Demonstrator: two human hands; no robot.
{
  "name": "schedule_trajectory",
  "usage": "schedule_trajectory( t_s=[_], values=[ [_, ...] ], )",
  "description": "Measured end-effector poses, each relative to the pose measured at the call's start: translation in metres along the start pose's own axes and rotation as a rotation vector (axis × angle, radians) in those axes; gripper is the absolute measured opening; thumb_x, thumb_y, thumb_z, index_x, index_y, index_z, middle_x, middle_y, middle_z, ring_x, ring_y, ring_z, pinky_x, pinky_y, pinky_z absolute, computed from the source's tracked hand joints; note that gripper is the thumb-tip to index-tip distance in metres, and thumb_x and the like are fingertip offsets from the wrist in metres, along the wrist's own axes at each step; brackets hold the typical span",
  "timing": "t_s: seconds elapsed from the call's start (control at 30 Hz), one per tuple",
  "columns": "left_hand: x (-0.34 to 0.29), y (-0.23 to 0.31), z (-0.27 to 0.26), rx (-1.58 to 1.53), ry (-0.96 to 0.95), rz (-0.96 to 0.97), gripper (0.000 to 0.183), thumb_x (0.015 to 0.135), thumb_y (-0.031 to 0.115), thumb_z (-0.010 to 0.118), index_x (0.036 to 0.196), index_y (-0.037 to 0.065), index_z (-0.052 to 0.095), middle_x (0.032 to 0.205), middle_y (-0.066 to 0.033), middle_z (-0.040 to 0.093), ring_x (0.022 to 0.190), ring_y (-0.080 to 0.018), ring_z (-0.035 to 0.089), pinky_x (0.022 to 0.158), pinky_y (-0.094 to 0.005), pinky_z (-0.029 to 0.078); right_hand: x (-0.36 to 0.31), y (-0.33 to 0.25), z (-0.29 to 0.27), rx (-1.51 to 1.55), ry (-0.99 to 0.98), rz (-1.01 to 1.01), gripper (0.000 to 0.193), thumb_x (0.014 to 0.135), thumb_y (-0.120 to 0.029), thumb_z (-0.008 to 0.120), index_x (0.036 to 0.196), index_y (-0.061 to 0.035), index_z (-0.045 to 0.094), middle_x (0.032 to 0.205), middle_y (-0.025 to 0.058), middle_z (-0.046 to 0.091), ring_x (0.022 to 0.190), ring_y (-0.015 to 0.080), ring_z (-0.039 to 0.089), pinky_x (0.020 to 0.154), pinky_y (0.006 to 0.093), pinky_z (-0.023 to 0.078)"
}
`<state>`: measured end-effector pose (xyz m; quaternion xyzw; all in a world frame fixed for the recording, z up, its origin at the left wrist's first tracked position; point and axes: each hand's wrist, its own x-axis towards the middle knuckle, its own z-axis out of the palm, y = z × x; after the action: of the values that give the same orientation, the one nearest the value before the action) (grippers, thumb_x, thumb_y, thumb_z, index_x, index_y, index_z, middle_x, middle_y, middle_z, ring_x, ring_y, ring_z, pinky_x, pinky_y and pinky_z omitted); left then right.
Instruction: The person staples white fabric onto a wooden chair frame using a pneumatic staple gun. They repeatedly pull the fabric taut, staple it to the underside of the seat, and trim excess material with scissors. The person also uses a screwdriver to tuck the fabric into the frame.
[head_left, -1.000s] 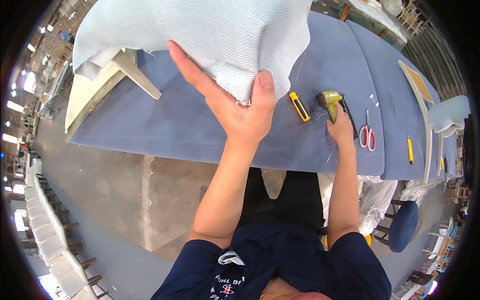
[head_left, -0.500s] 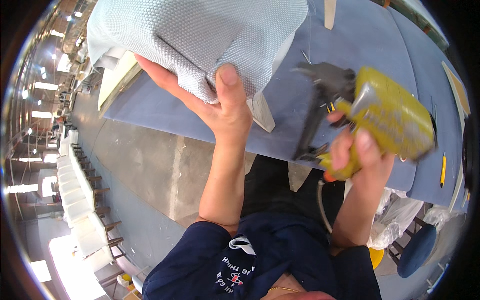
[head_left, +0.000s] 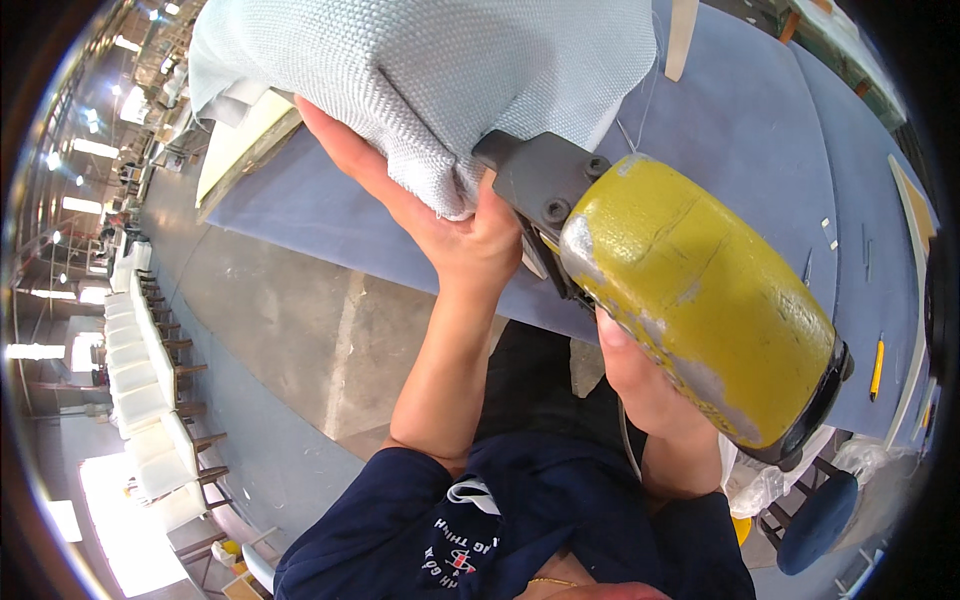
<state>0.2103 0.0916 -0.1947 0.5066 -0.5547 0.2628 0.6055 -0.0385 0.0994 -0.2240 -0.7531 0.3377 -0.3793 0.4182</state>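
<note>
In the head view, from where I stand, the left hand (head_left: 462, 248) has its grip clamped on a gathered corner of pale grey woven fabric (head_left: 440, 75) above the blue-grey bench (head_left: 735, 130). The right hand (head_left: 650, 390), partly hidden, grips a scuffed yellow-and-black staple gun (head_left: 700, 300), nose against that corner.

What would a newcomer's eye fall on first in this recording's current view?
Probably the big, scuffed yellow staple gun right of centre, gripped in the right hand, its dark nose pointing toward the left hand. Next comes the pale woven fabric at the top, its folded corner in the left hand. Along the left edge, a row of pale chairs stands out too.
</note>
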Motion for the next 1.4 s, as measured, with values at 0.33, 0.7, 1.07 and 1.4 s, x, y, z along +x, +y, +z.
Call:
schedule_trajectory(
  t_s=[0.33,0.7,1.07,1.4],
  values=[
    [-0.002,-0.009,0.001,-0.008,0.007,-0.014,0.126,0.075,0.022,0.074,0.171,-0.001,-0.005,0.179,-0.0231,0.001,0.166,-0.0368,0.003,0.132,-0.0492,0.004,0.000,-0.032,-0.004,-0.402,-0.059,-0.269,0.039,0.106,-0.017,0.064,0.145,-0.0105,0.067,0.147,0.0031,0.068,0.135,0.0227,0.064,0.113,0.0392,0.048],
    [-0.005,0.010,0.003,-0.110,0.005,-0.213,0.127,0.071,0.009,0.069,0.171,0.000,-0.007,0.179,-0.0226,-0.001,0.167,-0.0371,0.000,0.132,-0.0488,0.001,0.001,-0.036,-0.010,-0.714,-0.025,-0.528,0.036,0.100,-0.013,0.072,0.136,-0.0147,0.075,0.143,0.0017,0.071,0.134,0.0207,0.064,0.116,0.0396,0.045],
    [0.001,0.018,0.002,-0.151,0.006,-0.214,0.125,0.079,0.010,0.075,0.171,0.002,-0.008,0.179,-0.0220,-0.001,0.165,-0.0353,0.006,0.131,-0.0495,0.007,0.021,-0.046,-0.001,0.292,-0.031,-0.114,0.027,0.099,-0.009,0.078,0.124,-0.0026,0.076,0.123,0.0067,0.077,0.111,0.0167,0.072,0.095,0.0353,0.057],
    [0.001,0.018,0.008,-0.319,0.080,-0.346,0.138,0.086,0.052,0.085,0.170,0.003,-0.013,0.177,-0.0212,0.001,0.162,-0.0334,0.013,0.129,-0.0499,0.014,-0.034,0.089,-0.190,-0.207,0.228,0.536,0.034,0.099,-0.014,0.073,0.129,0.0019,0.070,0.104,0.0072,0.073,0.092,0.0139,0.068,0.076,0.0280,0.052]
  ],
)
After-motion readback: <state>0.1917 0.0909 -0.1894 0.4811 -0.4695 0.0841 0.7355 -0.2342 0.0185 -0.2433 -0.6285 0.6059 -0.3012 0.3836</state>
